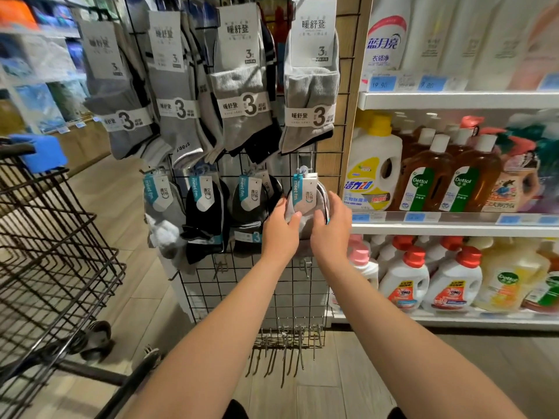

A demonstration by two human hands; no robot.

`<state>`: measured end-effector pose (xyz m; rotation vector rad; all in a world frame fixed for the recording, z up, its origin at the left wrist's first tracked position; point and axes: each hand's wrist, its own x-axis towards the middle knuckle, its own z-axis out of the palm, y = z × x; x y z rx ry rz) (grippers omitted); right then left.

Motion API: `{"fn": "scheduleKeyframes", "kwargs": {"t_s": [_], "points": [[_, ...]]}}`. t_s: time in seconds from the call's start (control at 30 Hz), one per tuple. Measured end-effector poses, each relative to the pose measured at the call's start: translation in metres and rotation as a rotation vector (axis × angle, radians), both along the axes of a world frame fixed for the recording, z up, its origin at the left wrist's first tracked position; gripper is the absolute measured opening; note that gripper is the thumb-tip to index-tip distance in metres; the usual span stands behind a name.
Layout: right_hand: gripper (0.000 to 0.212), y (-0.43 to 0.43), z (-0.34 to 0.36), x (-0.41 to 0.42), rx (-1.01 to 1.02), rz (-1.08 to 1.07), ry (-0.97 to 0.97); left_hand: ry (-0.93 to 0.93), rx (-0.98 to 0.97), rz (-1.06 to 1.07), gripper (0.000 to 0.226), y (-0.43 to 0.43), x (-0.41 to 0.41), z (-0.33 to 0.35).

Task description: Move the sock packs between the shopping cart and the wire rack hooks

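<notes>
Bare forearms, dark clothing below

- A shop, a supermarket aisle by the look of it.
- Packaged sock packs (246, 86) hang on hooks from a wire grid rack (251, 285) at centre frame.
- White shelves (453, 99) at right carry detergent bottles (373, 167) and blue price tags (383, 83).
- A wire shopping cart (51, 243) stands at left.

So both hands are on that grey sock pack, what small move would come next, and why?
Probably slide the grey sock pack forward along its metal hook. The left hand and right hand grip its sides, but its card header still hangs on the hook of the wire grid rack, so it cannot come away otherwise.
</notes>
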<state>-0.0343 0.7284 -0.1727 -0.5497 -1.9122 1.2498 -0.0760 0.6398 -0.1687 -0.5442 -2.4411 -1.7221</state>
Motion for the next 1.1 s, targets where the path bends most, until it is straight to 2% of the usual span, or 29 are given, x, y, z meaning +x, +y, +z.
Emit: {"fn": "scheduleKeyframes", "kwargs": {"t_s": [0.1,0.2,0.3,0.37,0.43,0.53,0.6,0.67,0.83,0.93,1.1], "points": [[0.037,-0.021,0.005,0.007,0.235,-0.077,0.099,0.096,0.113,0.023,0.044,-0.024,0.014,-0.003],[0.022,-0.044,0.012,0.001,0.231,0.148,0.118,0.250,0.174,0.201,0.028,-0.053,0.014,-0.003],[0.040,-0.061,0.018,-0.012,0.153,0.318,-0.026,0.123,0.175,0.285,0.038,-0.075,-0.008,0.007],[0.055,-0.066,0.021,-0.022,0.104,0.356,-0.129,-0.044,0.110,0.203,0.057,-0.081,-0.026,0.014],[0.065,-0.069,0.024,-0.029,0.010,0.384,-0.200,-0.127,0.029,0.110,0.068,-0.081,-0.038,0.020],[0.080,-0.069,0.025,-0.043,-0.100,0.436,-0.220,-0.179,-0.052,0.040,0.066,-0.079,-0.050,0.022],[0.083,-0.069,0.027,-0.050,-0.132,0.439,-0.235,-0.204,-0.054,0.020,0.064,-0.079,-0.056,0.023],[0.077,-0.071,0.029,-0.054,-0.143,0.419,-0.260,-0.190,-0.023,0.005,0.062,-0.080,-0.056,0.021],[0.041,-0.078,0.023,-0.048,-0.064,0.324,-0.161,-0.086,0.101,-0.014,0.050,-0.082,-0.047,0.009],[0.037,-0.076,0.019,-0.046,0.010,0.277,-0.153,-0.069,0.145,0.011,0.050,-0.080,-0.045,0.006],[0.038,-0.078,0.019,-0.046,-0.074,0.272,-0.138,-0.081,0.123,0.082,0.046,-0.072,-0.046,0.003]]}}
